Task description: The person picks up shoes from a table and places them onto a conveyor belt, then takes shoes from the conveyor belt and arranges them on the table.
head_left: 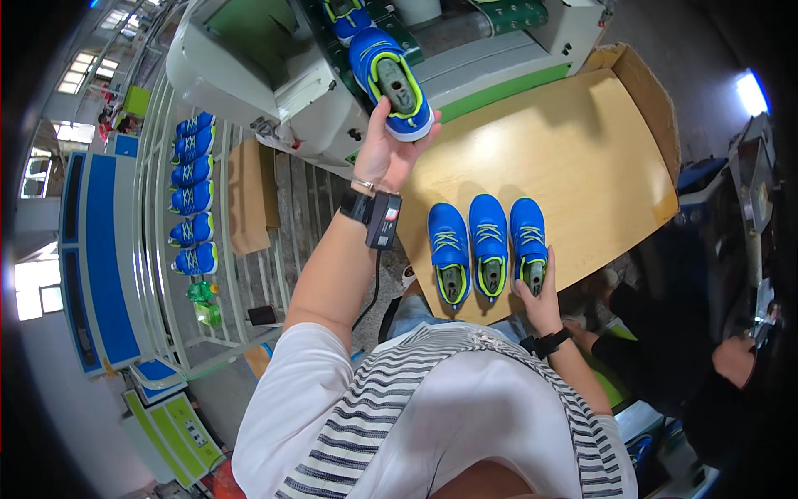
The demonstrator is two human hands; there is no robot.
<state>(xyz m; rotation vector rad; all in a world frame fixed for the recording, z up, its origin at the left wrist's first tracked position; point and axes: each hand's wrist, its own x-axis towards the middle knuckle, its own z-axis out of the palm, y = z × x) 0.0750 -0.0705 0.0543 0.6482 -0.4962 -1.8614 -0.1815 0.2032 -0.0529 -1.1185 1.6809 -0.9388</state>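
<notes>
My left hand is closed on the heel end of a blue shoe with yellow-green trim, a dark grey-green last inside it. The shoe's toe points away from me, at the belt of the machine. Just ahead of it, a second blue shoe is partly cut off by the picture's top edge. On the tan table three blue shoes stand side by side, toes away from me: a left one, a middle one and a right one. My right hand grips the right shoe around its heel.
The white and green machine with a dark green belt borders the table at the far side. Cardboard edges the table's right. A white rack on the left carries several blue shoes. Another person's dark-sleeved arm is at right.
</notes>
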